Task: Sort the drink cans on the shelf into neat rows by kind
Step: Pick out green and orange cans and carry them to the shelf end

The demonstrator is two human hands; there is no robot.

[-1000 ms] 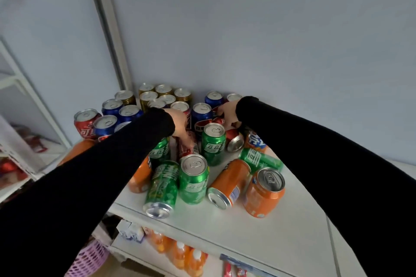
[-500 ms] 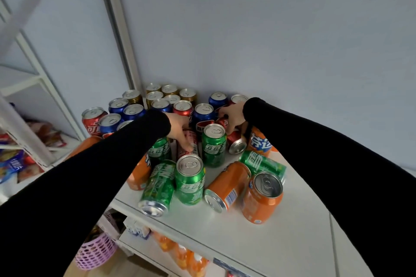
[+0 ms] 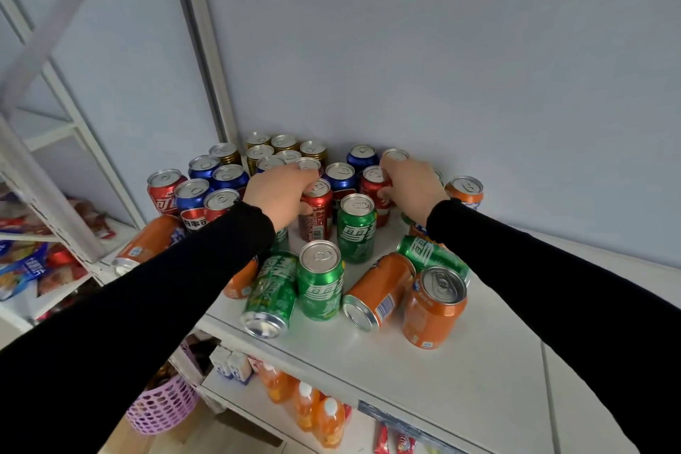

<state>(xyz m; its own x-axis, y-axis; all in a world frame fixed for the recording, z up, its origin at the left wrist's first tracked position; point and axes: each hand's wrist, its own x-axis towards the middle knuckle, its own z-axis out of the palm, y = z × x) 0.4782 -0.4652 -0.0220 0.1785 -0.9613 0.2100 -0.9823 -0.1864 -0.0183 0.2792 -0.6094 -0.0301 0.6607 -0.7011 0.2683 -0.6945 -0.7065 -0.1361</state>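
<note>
So both hands are buried in the can pile on the white shelf (image 3: 460, 361) right now. The left hand (image 3: 280, 192) is wrapped around an upright red cola can (image 3: 316, 212), and the right hand (image 3: 411, 184) grips another red can (image 3: 375, 192) further back, near the wall. Upright gold cans (image 3: 283, 144) and blue cans (image 3: 228, 175) are bunched in the back corner. Up front it's messier: two green cans stand upright (image 3: 356, 228) (image 3: 320, 280), one green can lies on its side (image 3: 271, 295), another lies by the right sleeve (image 3: 427, 254). An orange can is tipped over (image 3: 379, 293), touching an upright orange can (image 3: 435, 306). Orange bottles (image 3: 317, 413) sit on the shelf below, next to a purple basket (image 3: 162, 405).
</note>
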